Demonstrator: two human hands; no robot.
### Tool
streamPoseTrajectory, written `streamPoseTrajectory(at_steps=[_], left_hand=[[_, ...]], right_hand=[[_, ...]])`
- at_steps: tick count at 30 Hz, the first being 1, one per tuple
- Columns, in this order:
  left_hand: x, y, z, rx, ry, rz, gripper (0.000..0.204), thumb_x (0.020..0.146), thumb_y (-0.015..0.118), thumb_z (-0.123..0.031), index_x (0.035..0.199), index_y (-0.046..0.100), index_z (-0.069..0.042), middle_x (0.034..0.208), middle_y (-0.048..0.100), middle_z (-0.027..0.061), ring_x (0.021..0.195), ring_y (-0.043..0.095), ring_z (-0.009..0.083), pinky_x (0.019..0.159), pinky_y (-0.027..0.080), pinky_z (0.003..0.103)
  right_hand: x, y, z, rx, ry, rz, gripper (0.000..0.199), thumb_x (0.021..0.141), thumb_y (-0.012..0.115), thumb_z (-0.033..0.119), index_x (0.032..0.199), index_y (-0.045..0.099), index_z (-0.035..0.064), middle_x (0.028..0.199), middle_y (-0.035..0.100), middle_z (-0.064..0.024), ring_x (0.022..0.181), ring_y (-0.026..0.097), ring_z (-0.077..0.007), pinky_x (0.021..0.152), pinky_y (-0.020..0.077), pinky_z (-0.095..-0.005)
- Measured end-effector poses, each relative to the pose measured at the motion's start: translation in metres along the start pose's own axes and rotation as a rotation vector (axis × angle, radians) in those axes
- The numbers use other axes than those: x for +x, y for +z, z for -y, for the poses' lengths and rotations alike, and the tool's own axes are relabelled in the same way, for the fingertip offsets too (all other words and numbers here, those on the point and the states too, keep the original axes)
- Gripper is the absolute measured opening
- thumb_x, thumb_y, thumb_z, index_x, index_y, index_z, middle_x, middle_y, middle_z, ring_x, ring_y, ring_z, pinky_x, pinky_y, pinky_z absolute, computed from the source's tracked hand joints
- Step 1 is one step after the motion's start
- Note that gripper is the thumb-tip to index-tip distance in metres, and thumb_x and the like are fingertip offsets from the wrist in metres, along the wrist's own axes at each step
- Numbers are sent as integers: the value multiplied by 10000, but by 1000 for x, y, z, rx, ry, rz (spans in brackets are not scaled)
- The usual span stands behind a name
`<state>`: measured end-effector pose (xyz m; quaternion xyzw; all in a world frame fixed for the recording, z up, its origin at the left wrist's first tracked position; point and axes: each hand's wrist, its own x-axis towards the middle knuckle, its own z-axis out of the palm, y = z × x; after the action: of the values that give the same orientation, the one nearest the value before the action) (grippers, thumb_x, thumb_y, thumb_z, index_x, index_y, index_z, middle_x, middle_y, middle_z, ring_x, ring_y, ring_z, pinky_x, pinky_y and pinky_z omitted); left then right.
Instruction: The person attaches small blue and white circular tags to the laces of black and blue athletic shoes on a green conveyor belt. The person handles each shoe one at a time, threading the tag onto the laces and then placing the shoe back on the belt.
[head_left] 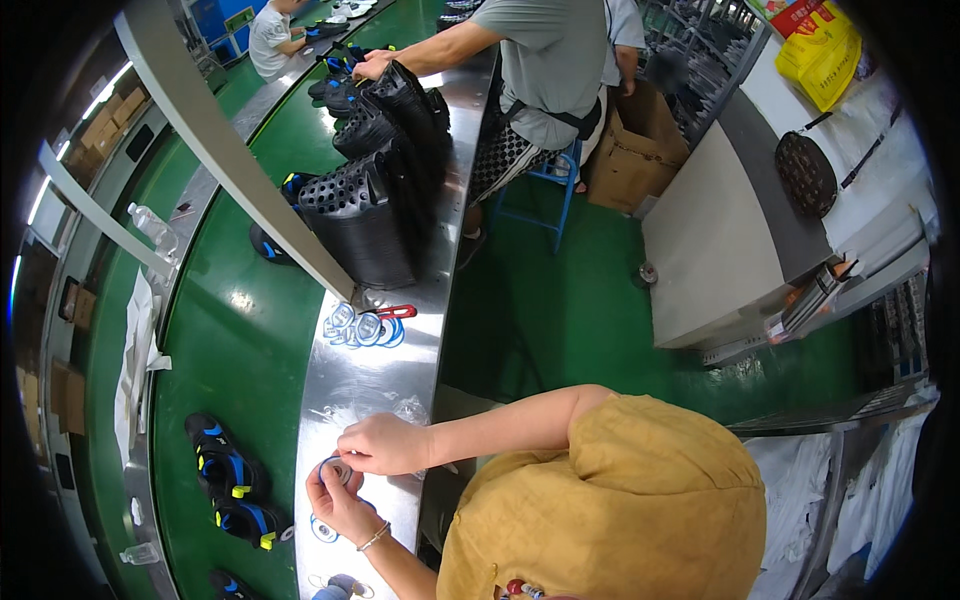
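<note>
My left hand (342, 503), a bracelet at its wrist, is closed on a small round tag (343, 472) with a blue rim, held above the metal ledge (345, 390). From the far side my right hand (383, 443) is closed too, its fingertips pinched at the same tag's edge. Another blue-rimmed round tag (323, 530) lies on the ledge just beside my left hand. Farther along is a pile of similar round tags (365, 329), with a red cutter knife (395, 312) by it. A bluish spool-like thing (336, 588) stands at the near end, partly cut off.
Black sandals (228, 475) with blue and yellow parts lie on the green belt (215, 345) to the left. Stacked black perforated bins (365, 205) and a slanting white post (230, 140) stand ahead. A co-worker (545, 70) sits beyond, near a cardboard box (637, 150).
</note>
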<state>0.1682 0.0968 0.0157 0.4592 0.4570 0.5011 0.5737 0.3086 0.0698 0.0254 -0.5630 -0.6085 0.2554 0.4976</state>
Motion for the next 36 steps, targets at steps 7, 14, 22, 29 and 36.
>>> streamPoseTrajectory(at_steps=[7, 14, 22, 29, 36], left_hand=[[-2, 3, 1, 50, 69, -9, 139, 953, 546, -130, 958, 574, 6, 873, 617, 50, 773, 582, 87, 632, 505, 203], [-4, 6, 1, 114, 97, -39, 170, 960, 536, -136, 967, 589, 26, 844, 615, 40, 745, 553, 69, 623, 473, 201], [-5, 6, 0, 138, 166, -86, 154, 957, 535, -122, 932, 590, 20, 820, 599, 25, 716, 515, 60, 606, 428, 195], [-9, 8, -3, 154, 178, -89, 141, 955, 539, -119, 970, 573, 17, 859, 601, 32, 745, 525, 70, 640, 441, 197], [-8, 0, 6, 137, 172, -53, 182, 972, 517, -152, 968, 574, 21, 890, 603, 47, 778, 530, 80, 670, 448, 212]], right_hand=[[1, 7, 6, -184, -148, -43, 172, 795, 587, 139, 665, 531, 42, 636, 573, -100, 593, 588, -299, 532, 461, -398], [5, 11, 8, -142, -133, -121, 170, 789, 589, 136, 659, 520, 52, 647, 560, -85, 576, 575, -286, 511, 453, -393], [4, 18, 11, -150, -208, -136, 153, 775, 594, 126, 666, 520, 49, 643, 562, -90, 566, 576, -280, 498, 451, -390], [6, 24, 10, -133, -131, -105, 153, 764, 592, 137, 655, 539, 42, 627, 582, -115, 571, 587, -308, 515, 461, -406], [5, 25, 9, -78, -121, -61, 179, 800, 598, 136, 669, 518, 43, 640, 558, -106, 581, 575, -300, 507, 446, -397]])
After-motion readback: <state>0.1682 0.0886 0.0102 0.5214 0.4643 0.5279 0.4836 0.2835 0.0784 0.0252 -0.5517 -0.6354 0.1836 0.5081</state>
